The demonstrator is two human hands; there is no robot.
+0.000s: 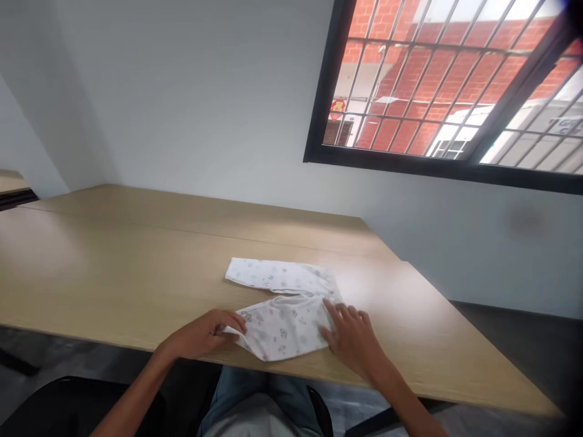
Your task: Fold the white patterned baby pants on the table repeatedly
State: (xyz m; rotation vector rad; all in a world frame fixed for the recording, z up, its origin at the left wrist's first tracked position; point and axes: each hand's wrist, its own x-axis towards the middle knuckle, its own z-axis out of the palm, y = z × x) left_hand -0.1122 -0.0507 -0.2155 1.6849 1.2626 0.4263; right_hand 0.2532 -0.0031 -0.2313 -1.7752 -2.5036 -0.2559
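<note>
A small pair of white pants [282, 328] with a scattered grey and pink print lies spread on the table, legs toward the left and waistband toward the right. My left hand [204, 332] pinches the cuff of the nearer leg at its left end, lifting that edge slightly. Fingers apart, my right hand [353, 337] rests at the waistband end, its fingertips touching the fabric. The farther leg lies flat, with a narrow gap between it and the nearer one.
The light wooden table [136, 267] has its near edge right in front of my lap. A white wall [204, 103] stands behind it, with a barred, dark-framed window [410, 155] at the upper right. A black chair [82, 406] is at the lower left.
</note>
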